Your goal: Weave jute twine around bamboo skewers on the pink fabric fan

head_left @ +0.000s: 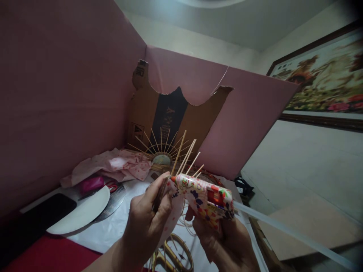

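Note:
My right hand [227, 241] is wrapped round the handle of a flower-patterned glue gun [205, 192]. A long clear glue stick [283, 226] runs out of its back end. The gun's orange-red nozzle touches or nearly touches the edge of a craft piece with a pink-dotted face [173, 217], pinched in my left hand [150, 215]. Thin wooden sticks [185, 158] poke out from that piece, away from me. Part of the piece is hidden by my fingers and the gun. Below my hands lie gold-handled scissors [181, 251].
A half-round piece with fanned sticks [161, 158] stands at the back before torn cardboard [195, 121]. On the left are pink-dotted cloth [113, 164], a white half-disc [82, 213], a dark phone-like slab [53, 211] and a bright pink item [92, 184]. Pink panels [249, 113] rise behind.

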Motion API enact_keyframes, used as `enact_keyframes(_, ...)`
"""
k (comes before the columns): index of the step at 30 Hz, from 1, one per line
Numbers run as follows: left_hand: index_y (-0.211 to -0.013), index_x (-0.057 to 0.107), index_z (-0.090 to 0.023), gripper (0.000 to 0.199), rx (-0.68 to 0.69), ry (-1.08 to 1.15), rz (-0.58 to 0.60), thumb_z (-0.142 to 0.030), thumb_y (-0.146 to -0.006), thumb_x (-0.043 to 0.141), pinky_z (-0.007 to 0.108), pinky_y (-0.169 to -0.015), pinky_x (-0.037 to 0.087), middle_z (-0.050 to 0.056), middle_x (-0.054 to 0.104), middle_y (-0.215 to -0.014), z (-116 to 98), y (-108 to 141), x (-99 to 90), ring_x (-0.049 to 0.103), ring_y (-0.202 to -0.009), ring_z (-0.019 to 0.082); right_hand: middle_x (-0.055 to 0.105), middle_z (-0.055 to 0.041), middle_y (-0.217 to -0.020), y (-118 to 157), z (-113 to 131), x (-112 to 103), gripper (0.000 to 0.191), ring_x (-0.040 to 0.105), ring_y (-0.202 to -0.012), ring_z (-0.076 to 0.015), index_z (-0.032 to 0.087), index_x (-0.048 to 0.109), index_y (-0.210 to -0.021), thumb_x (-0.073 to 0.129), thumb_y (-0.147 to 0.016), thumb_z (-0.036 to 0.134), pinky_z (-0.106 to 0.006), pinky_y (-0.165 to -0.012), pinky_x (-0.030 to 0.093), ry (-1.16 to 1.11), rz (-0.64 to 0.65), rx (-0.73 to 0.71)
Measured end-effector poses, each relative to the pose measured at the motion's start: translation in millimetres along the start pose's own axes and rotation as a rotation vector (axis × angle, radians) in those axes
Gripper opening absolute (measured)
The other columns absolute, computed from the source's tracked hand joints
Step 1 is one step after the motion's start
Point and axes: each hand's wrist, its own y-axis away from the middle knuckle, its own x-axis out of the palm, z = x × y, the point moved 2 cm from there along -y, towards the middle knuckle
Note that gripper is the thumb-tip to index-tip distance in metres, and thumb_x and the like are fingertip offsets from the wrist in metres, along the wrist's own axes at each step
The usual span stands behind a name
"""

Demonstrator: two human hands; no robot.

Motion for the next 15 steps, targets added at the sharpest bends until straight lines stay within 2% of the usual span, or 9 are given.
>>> enact_keyframes(2,-0.121,0.056,-0.009,0.035,0.011,-0.008,-0.004,-0.022,-0.09,0.046,0.016,-0.058,0.055,0.005,0.074,-0.08,-1.5,-0.4,-0.8,0.071,-0.081,0.015,0.055,-0.0029,-0.054,-0.2,0.8,0.2,0.033,0.06,-0.064,-0.0218,0.022,0.07,-0.099,0.067,-0.077,0.048,-0.031,-0.057,0.055,-0.005,0.0,-0.015)
enact_keyframes(4,-0.12,0.056,-0.009,0.034,0.024,-0.006,-0.012,-0.022,-0.09,0.047,0.016,-0.059,0.055,0.006,0.074,-0.084,-2.8,-0.8,-1.4,0.071,-0.079,0.015,0.059,-0.0042,-0.06,-0.6,0.6,-0.5,0.031,0.06,-0.064,-0.0214,0.022,0.071,-0.094,0.069,-0.075,0.047,-0.032,-0.061,0.055,-0.003,0.008,-0.043)
enact_keyframes(6,-0.12,0.056,-0.009,0.034,0.032,0.006,-0.02,-0.021,-0.09,0.047,0.016,-0.061,0.056,0.007,0.074,-0.087,-3.8,-0.8,-1.8,0.071,-0.081,0.015,0.058,-0.0029,-0.058,-0.9,-1.1,-1.4,0.029,0.054,-0.052,-0.0171,0.022,0.071,-0.093,0.071,-0.075,0.045,-0.028,-0.05,0.052,-0.001,0.03,-0.047)
enact_keyframes(9,-0.12,0.057,-0.01,0.033,0.029,0.009,-0.025,-0.021,-0.09,0.047,0.016,-0.065,0.056,0.008,0.074,-0.095,-4.4,-0.3,-2.0,0.071,-0.087,0.015,0.049,0.0017,-0.047,-1.7,-3.6,-2.1,0.029,0.042,-0.039,-0.0125,0.022,0.07,-0.097,0.071,-0.076,0.041,-0.023,-0.035,0.04,-0.023,0.073,-0.052)
enact_keyframes(15,-0.121,0.057,-0.01,0.034,0.036,-0.008,-0.022,-0.02,-0.09,0.047,0.016,-0.074,0.055,0.01,0.072,-0.105,-2.5,0.9,-1.4,0.07,-0.093,0.014,0.058,-0.0021,-0.054,-3.5,-2.4,-1.0,0.026,0.053,-0.046,-0.0161,0.022,0.071,-0.092,0.071,-0.075,0.042,-0.024,-0.041,0.047,-0.032,0.099,-0.071)
